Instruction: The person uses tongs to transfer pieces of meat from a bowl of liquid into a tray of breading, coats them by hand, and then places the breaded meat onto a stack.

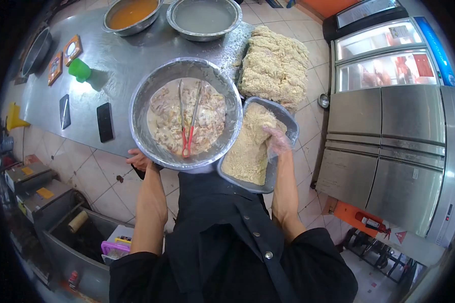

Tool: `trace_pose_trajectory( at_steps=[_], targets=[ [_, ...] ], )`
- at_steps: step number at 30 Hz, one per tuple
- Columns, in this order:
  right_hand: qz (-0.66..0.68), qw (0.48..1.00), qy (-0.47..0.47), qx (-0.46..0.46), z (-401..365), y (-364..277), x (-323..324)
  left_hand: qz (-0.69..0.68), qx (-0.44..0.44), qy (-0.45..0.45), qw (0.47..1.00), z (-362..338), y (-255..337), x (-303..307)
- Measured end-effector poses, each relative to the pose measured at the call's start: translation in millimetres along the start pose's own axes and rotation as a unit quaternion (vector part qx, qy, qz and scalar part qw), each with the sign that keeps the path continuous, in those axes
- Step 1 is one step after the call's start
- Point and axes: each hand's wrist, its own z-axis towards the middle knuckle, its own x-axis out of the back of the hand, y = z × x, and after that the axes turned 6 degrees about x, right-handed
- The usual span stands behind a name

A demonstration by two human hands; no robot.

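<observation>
Well, the person's two hands are apart, one on either side of the work. The left hand (pixel 139 160) is curled on the near lower edge of a big metal bowl (pixel 142 132), gripping it from underneath. The right hand (pixel 277 141), in a thin clear glove, rests on the breadcrumbs (pixel 247 149) in a grey tray (pixel 284 115). The glove blurs the fingers, so I cannot tell whether they close on anything.

The bowl sits at the front edge of the steel counter (pixel 121 63), just touching the tray to its right, and the tray juts out past the counter. Inside the bowl are pale pieces in a wet batter (pixel 164 121), with a pair of red-handled tongs (pixel 188 121) lying across them, handles toward the person.

Beyond the tray a heap of breaded pieces (pixel 274 63) is stacked at the counter's end. At the far side stand two more metal bowls, one with orange liquid (pixel 131 12) and one with a greyish liquid (pixel 203 17). To the left lie a green cup (pixel 79 69) and two dark phones (pixel 105 122). A stainless fridge (pixel 389 151) stands off to the right.
</observation>
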Motion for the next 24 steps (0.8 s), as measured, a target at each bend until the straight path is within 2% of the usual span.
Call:
trace_pose_trajectory(
  at_steps=[1, 3, 4, 6, 7, 9, 10, 12, 13, 15, 16, 17, 18, 19, 20, 22, 23, 24],
  targets=[
    [-0.001, 1.000, 0.000, 0.001, -2, -7, -3, 0.007, 0.006, -0.009, 1.000, -2, 0, 0],
    [-0.160, 0.986, 0.044, -0.008, -11, -28, -13, 0.004, 0.005, -0.017, 1.000, 0, 1, 0],
    [-0.160, 0.986, 0.045, -0.008, -15, -33, -17, 0.002, 0.005, -0.025, 1.000, 1, -1, -1],
    [-0.337, 0.938, -0.017, 0.082, -22, -45, -25, 0.003, 0.002, -0.027, 1.000, -1, -1, 2],
    [-0.337, 0.938, -0.016, 0.082, -33, -62, -43, 0.003, 0.000, -0.027, 1.000, -1, 0, 3],
    [-0.471, 0.879, 0.063, 0.022, -58, -95, -86, -0.005, -0.003, -0.016, 1.000, -3, 1, 2],
    [-0.471, 0.880, 0.061, 0.023, -60, -94, -81, -0.013, -0.007, -0.005, 1.000, -2, 2, 3],
    [-0.366, 0.925, 0.072, 0.071, -62, -86, -57, -0.004, -0.011, -0.019, 1.000, 8, -6, -4],
    [-0.365, 0.925, 0.075, 0.071, -58, -78, -45, 0.006, -0.016, -0.037, 0.999, 10, -9, -7],
    [-0.117, 0.980, 0.074, 0.143, -49, -52, -15, 0.016, 0.001, -0.020, 1.000, -4, 4, 5],
    [-0.116, 0.979, 0.078, 0.145, -42, -29, 1, 0.022, 0.021, 0.000, 1.000, -9, 10, 8],
    [-0.062, 0.989, 0.090, 0.099, -34, 1, 14, 0.021, 0.016, -0.003, 1.000, -10, 9, 7],
    [-0.007, 0.994, 0.099, 0.053, -28, 18, 15, 0.023, 0.010, 0.005, 1.000, -9, 7, 6],
    [-0.167, 0.978, 0.109, 0.060, -37, 12, -7, 0.022, 0.006, 0.015, 1.000, -8, 7, 3],
    [-0.168, 0.978, 0.106, 0.066, -38, 8, -17, 0.015, 0.007, 0.015, 1.000, -4, 7, 0],
    [0.090, 0.990, 0.086, 0.067, -53, 5, -34, 0.025, 0.010, -0.045, 0.999, 14, -9, -10],
    [0.191, 0.974, 0.118, 0.026, -73, -18, -69, 0.032, -0.086, 0.063, 0.994, 49, -56, -76],
    [0.189, 0.974, 0.120, 0.031, -74, -7, -63, 0.031, -0.052, 0.030, 0.998, 42, -48, -63]
  ],
)
